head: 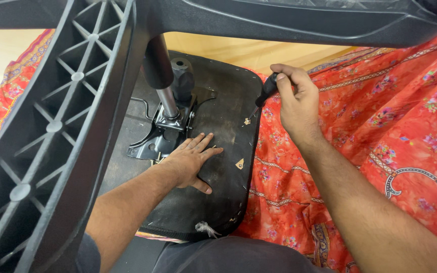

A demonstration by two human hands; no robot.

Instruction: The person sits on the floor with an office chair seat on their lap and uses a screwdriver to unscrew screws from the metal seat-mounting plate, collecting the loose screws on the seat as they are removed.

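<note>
- Left hand (190, 161) lay flat, fingers spread, on the seat base (223, 101): stiff and heavy-looking, best grabbed by its rim.
- Right hand (295, 98) was clamped round the screwdriver (265, 93), tip at the seat.

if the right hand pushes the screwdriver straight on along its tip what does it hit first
The right hand angles the screwdriver down-left; its tip would probably first meet the small torn hole in the black chair seat underside, though depth is unclear.

You see a matte black fabric-covered seat underside (223, 101), a silver metal gas cylinder (168, 102), a black-handled screwdriver (267, 90), and an orange-red floral-patterned cloth (380, 116).
</note>
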